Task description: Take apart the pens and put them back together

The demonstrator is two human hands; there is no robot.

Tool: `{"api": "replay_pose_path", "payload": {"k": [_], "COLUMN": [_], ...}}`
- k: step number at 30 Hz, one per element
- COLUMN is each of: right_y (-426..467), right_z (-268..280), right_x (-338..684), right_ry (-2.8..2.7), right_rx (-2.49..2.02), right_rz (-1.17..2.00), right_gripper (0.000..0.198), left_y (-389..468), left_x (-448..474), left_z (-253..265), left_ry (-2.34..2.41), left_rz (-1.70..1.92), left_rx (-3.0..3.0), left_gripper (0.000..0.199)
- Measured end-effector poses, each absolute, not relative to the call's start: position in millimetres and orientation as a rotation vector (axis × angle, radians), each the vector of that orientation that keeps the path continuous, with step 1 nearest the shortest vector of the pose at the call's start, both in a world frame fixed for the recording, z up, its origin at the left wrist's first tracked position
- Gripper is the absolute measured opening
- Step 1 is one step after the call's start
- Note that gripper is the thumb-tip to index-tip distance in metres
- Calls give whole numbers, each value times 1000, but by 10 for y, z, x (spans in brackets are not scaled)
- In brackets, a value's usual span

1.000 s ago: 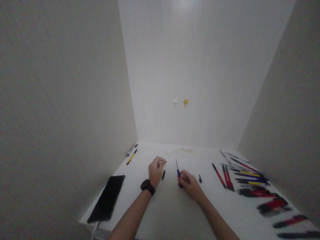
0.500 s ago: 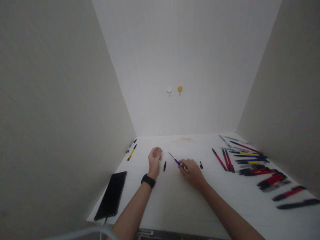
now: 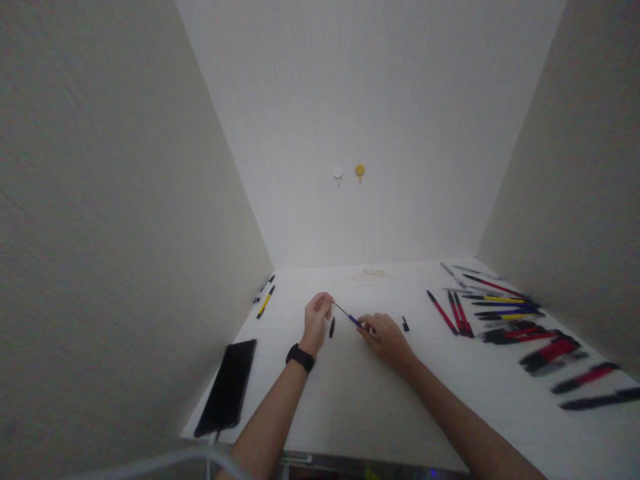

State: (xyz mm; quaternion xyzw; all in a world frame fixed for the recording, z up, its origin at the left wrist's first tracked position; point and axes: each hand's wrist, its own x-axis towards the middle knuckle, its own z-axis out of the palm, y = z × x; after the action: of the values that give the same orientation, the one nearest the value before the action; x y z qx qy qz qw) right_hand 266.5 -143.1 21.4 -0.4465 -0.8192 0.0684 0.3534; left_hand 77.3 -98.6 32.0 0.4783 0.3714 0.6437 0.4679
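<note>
A disassembled pen (image 3: 355, 321) with a blue barrel is in my right hand (image 3: 385, 339), its fingers closed around the back end. A thin dark refill sticks out of the barrel towards the upper left. The refill's tip meets the fingertips of my left hand (image 3: 316, 323), which are pinched together. Whether they hold the tip or some tiny part, I cannot make out. Just below these fingers lies a small black tapered pen piece (image 3: 332, 327). To the right of my right hand rests a small black clip piece (image 3: 405, 325).
Many pens, among them a red pen (image 3: 443, 312), lie along the white table's right side. A yellow pen (image 3: 266, 302) and a black-and-white pen (image 3: 263, 289) are at the left edge. A black phone or tablet (image 3: 226, 387) with a cable lies front left. Walls enclose three sides.
My left hand has moved right and slightly up, and its fingertips now meet the refill's tip. My right hand still holds the blue pen. The camera view has shifted slightly.
</note>
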Motion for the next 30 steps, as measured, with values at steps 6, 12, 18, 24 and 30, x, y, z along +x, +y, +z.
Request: {"api": "replay_pose_path", "payload": {"k": [6,12,18,24,30], "right_y": [-1438,-1436,-1431,-1456,-1455], "right_z": [215,217,217,244,239], "right_x": [2664,2663,2666,2675,2680], "right_ry": [-2118,-2110,-2111,-2057,-2078], "right_rx": [-1157,-1180,-1162,-1153,-1151], "right_rz": [208,233,220,164,161], "right_gripper": [12,11,11,10,11], "left_y": [-1003,-1008,-1053,-1108,-1079], "left_x": [774,788,793,820,828], "left_z": [351,339,387,417,359], "left_ry": [853,878,955,1025,1031], "left_rz": [1575,1550,1544,1449,1408], "left_rx": [1175,1171,1296,1527,1571], "left_gripper": [31,31,32,30,28]}}
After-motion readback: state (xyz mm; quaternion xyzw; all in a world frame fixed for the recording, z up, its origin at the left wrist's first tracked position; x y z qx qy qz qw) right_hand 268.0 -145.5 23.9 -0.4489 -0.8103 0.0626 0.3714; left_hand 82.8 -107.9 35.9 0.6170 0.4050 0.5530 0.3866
